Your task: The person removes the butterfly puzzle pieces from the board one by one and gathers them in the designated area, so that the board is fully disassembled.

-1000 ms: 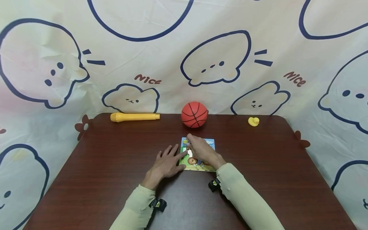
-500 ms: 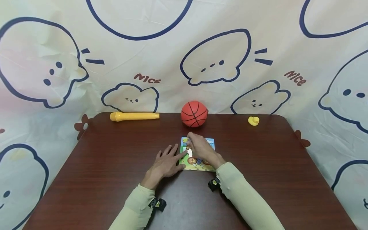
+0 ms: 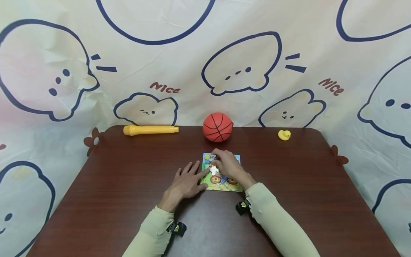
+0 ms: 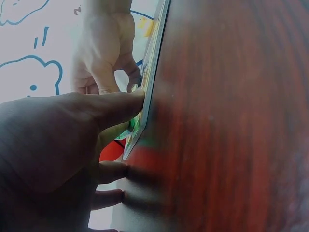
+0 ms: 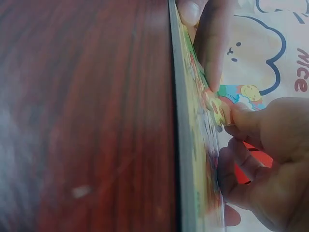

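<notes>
We find the puzzle board [image 3: 221,182] lying flat on the dark red table [image 3: 112,185], near its middle and on the near side of the orange basketball [image 3: 217,127]. Our left hand [image 3: 186,184] rests palm down on the table just beside the board's left edge, fingers straight and spread; its forefinger presses on that edge, as the left wrist view confirms at the board [image 4: 145,104]. This hand grasps nothing. Our right hand [image 3: 228,165] lies over the upper part of the board with fingers curled, and its thumb and forefinger pinch a small puzzle piece [image 5: 216,110] against the board's printed face [image 5: 193,145]; the piece touches the board surface. In the right wrist view the left forefinger tip sits on the board close to the pinched piece. A pale, unfilled recess shows on the board between the two hands in the head view. At the far edge of the table, a yellow toy microphone [image 3: 150,130] lies on its side to the left of the basketball, and a small yellow duck [image 3: 284,135] stands to the right, both well apart from the board
</notes>
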`<state>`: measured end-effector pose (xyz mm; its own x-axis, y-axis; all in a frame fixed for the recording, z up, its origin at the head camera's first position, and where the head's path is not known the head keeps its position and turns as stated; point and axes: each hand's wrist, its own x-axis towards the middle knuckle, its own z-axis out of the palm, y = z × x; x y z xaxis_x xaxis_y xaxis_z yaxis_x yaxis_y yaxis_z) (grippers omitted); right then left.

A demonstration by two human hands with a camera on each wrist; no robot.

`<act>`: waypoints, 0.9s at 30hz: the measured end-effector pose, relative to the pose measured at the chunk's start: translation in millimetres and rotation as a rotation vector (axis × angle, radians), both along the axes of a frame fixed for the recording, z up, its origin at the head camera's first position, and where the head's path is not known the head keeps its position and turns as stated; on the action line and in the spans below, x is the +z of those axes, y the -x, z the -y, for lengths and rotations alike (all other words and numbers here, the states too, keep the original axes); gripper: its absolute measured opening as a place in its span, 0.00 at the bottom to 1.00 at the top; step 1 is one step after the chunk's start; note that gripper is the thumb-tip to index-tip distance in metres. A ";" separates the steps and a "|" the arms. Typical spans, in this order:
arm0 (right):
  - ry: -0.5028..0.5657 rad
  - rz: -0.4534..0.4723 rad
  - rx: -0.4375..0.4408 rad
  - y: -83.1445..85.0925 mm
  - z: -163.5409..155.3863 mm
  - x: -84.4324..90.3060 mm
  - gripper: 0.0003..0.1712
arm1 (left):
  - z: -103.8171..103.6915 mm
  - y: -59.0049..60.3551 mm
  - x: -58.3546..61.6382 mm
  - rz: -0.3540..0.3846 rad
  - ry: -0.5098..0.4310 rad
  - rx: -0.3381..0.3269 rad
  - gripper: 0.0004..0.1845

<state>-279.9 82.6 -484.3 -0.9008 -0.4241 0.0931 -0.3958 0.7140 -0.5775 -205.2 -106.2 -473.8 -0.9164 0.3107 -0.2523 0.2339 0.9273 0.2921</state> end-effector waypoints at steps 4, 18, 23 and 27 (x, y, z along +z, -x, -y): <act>-0.016 -0.007 0.037 -1.3 2.2 0.7 0.08 | 0.1 -1.2 1.1 -0.006 0.003 -0.001 0.31; -0.063 0.015 0.035 0.1 3.3 3.1 0.04 | -0.4 -1.8 2.2 0.006 0.017 -0.005 0.31; -0.033 0.032 0.039 0.5 4.0 2.6 0.03 | -0.3 -1.9 2.3 0.004 0.021 -0.006 0.31; -0.045 -0.062 0.123 -1.2 3.5 1.2 0.04 | -0.3 -2.4 2.3 -0.002 0.022 -0.006 0.32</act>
